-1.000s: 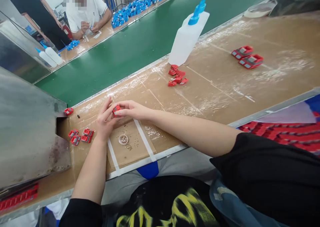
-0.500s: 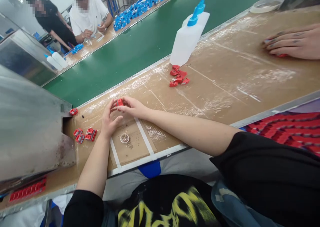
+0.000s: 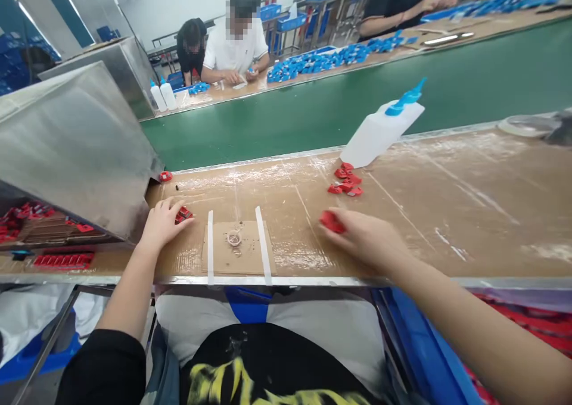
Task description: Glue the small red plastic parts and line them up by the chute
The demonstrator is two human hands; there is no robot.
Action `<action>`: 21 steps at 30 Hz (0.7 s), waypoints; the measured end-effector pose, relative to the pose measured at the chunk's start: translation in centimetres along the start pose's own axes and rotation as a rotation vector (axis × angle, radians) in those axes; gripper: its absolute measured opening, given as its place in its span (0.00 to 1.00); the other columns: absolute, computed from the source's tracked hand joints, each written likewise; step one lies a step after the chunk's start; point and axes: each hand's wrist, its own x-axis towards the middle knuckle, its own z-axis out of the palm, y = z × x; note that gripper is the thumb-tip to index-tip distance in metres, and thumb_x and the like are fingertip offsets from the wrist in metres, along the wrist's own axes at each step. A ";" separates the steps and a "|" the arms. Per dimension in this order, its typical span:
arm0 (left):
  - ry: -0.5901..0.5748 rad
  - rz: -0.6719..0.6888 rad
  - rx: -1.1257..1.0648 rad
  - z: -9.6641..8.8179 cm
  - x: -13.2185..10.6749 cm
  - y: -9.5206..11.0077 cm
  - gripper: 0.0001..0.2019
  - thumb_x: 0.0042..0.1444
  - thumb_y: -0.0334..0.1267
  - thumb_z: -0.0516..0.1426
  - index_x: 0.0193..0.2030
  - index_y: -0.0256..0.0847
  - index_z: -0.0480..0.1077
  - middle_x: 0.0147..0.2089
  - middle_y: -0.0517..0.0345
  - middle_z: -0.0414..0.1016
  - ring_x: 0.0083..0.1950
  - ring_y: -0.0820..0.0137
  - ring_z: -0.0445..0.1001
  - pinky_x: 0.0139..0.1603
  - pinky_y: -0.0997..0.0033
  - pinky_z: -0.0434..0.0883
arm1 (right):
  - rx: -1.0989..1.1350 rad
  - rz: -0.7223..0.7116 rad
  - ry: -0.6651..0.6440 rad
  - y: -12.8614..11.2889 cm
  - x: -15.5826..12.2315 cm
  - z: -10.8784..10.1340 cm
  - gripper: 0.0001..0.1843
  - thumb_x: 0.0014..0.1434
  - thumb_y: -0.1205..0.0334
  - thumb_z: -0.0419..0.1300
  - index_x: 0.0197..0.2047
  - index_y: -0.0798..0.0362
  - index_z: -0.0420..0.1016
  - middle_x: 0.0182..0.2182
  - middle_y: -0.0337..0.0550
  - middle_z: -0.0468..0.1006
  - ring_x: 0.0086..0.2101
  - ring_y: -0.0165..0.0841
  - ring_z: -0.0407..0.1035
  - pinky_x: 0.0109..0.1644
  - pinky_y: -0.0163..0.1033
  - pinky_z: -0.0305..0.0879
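In the head view, both arms are stretched forward over the bench (image 3: pixel 295 259) and are held well apart. The right hand (image 3: pixel 369 238) is turned inward, its back mostly upward, and is a little blurred. A red part (image 3: pixel 332 221) is grasped in its grip, at the fingertips; whether the bench is touched by it cannot be told. The left hand (image 3: pixel 163 223) is laid palm down near the metal box (image 3: pixel 93 149), with fingers bent and thumb stretched out. Red pieces (image 3: pixel 184 215) are partly covered by it; whether they are grasped by this grip cannot be told.

Between the hands, a cardboard sheet (image 3: pixel 245 262) is fixed on the bench by two white strips (image 3: pixel 263 247), and a small dish (image 3: pixel 233 237) is placed on it. Beyond the right hand, a red heap (image 3: pixel 345 181) is gathered beside the white bottle (image 3: pixel 379 132). The bench is bordered by a green belt (image 3: pixel 268 134). Across it, blue parts (image 3: pixel 322 64) are piled, and small work is done by a person in white (image 3: pixel 235 50).
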 end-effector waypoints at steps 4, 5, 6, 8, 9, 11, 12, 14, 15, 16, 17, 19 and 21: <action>0.045 0.046 0.009 1.6 -2.6 -0.6 0.29 0.68 0.57 0.53 0.69 0.46 0.67 0.64 0.41 0.73 0.67 0.46 0.65 0.64 0.47 0.59 | -0.273 0.197 0.136 10.8 -1.9 -1.2 0.16 0.62 0.42 0.62 0.39 0.46 0.77 0.43 0.66 0.79 0.43 0.56 0.74 0.43 0.56 0.66; 0.057 0.060 0.005 1.9 -2.6 -0.5 0.28 0.69 0.56 0.52 0.69 0.46 0.67 0.64 0.42 0.74 0.66 0.47 0.66 0.65 0.47 0.58 | -0.325 0.305 0.209 12.3 -1.3 -1.5 0.17 0.60 0.43 0.65 0.42 0.48 0.79 0.46 0.70 0.79 0.46 0.58 0.73 0.45 0.58 0.66; 0.060 0.077 -0.001 2.1 -2.4 -0.3 0.27 0.70 0.55 0.51 0.69 0.46 0.67 0.63 0.42 0.74 0.65 0.48 0.67 0.65 0.47 0.58 | -0.352 0.397 0.291 13.1 -0.4 -1.7 0.20 0.58 0.45 0.68 0.46 0.51 0.80 0.49 0.73 0.77 0.49 0.60 0.72 0.46 0.60 0.65; 0.046 0.109 -0.007 2.3 -1.7 -0.2 0.27 0.70 0.55 0.50 0.69 0.45 0.67 0.61 0.43 0.75 0.62 0.49 0.70 0.64 0.49 0.58 | -0.305 0.444 0.442 12.0 2.1 -2.3 0.25 0.57 0.50 0.71 0.53 0.56 0.79 0.54 0.76 0.75 0.56 0.59 0.70 0.52 0.60 0.65; 0.032 0.119 -0.003 2.3 -1.3 -0.2 0.27 0.70 0.56 0.50 0.68 0.45 0.67 0.60 0.42 0.76 0.61 0.50 0.71 0.63 0.50 0.59 | -0.223 0.388 0.492 10.3 3.5 -2.5 0.25 0.58 0.53 0.71 0.54 0.57 0.79 0.54 0.74 0.76 0.57 0.56 0.69 0.56 0.58 0.65; -0.010 0.133 0.015 2.3 -0.3 -0.3 0.27 0.69 0.57 0.50 0.65 0.42 0.69 0.56 0.42 0.78 0.58 0.50 0.74 0.60 0.52 0.61 | 0.030 0.185 0.528 5.1 6.5 -2.6 0.16 0.63 0.56 0.66 0.50 0.55 0.80 0.50 0.66 0.79 0.55 0.48 0.72 0.59 0.52 0.66; -0.037 0.143 0.027 2.3 0.2 -0.3 0.27 0.69 0.58 0.50 0.63 0.41 0.70 0.54 0.41 0.79 0.56 0.50 0.75 0.58 0.53 0.62 | 0.181 0.090 0.516 2.0 8.0 -2.4 0.13 0.65 0.56 0.63 0.48 0.54 0.80 0.48 0.61 0.80 0.52 0.45 0.73 0.58 0.50 0.68; -0.090 0.164 0.054 2.3 1.1 -0.4 0.26 0.69 0.58 0.49 0.60 0.40 0.71 0.52 0.41 0.80 0.53 0.51 0.77 0.56 0.54 0.63 | 0.463 -0.039 0.438 -4.0 10.8 -1.2 0.12 0.67 0.54 0.60 0.47 0.52 0.80 0.46 0.53 0.81 0.47 0.41 0.75 0.52 0.47 0.71; -0.106 0.169 0.063 2.3 1.4 -0.3 0.26 0.70 0.58 0.48 0.59 0.40 0.71 0.51 0.41 0.81 0.51 0.51 0.78 0.55 0.54 0.64 | 0.578 -0.075 0.375 -6.5 12.0 -0.2 0.12 0.68 0.53 0.59 0.46 0.50 0.80 0.45 0.50 0.81 0.45 0.39 0.75 0.50 0.46 0.72; -0.108 0.167 0.064 2.3 1.6 -0.3 0.26 0.70 0.58 0.48 0.59 0.40 0.71 0.51 0.41 0.81 0.51 0.51 0.78 0.55 0.54 0.64 | 0.681 -0.111 0.303 -8.7 13.0 0.9 0.13 0.68 0.52 0.59 0.45 0.50 0.80 0.44 0.48 0.82 0.44 0.39 0.75 0.48 0.45 0.72; -0.097 0.161 0.049 2.2 1.7 -0.4 0.26 0.70 0.57 0.48 0.60 0.39 0.71 0.52 0.41 0.81 0.50 0.51 0.78 0.55 0.54 0.64 | 0.777 -0.138 0.243 -10.3 13.7 2.2 0.14 0.68 0.50 0.58 0.44 0.50 0.80 0.42 0.47 0.82 0.42 0.38 0.75 0.47 0.44 0.72; -0.063 0.154 -0.008 1.9 1.4 -0.5 0.26 0.70 0.56 0.49 0.63 0.38 0.69 0.55 0.40 0.80 0.53 0.52 0.78 0.56 0.54 0.65 | 0.873 -0.175 0.152 -12.2 14.4 4.8 0.16 0.68 0.49 0.58 0.43 0.51 0.80 0.39 0.46 0.82 0.39 0.37 0.75 0.45 0.44 0.72; -0.060 0.167 -0.049 1.5 0.7 -0.7 0.24 0.70 0.53 0.50 0.64 0.41 0.68 0.58 0.43 0.78 0.57 0.54 0.76 0.59 0.56 0.65 | 0.834 -0.221 0.061 -12.7 14.1 7.0 0.17 0.67 0.49 0.57 0.42 0.52 0.81 0.36 0.46 0.82 0.37 0.37 0.74 0.44 0.44 0.71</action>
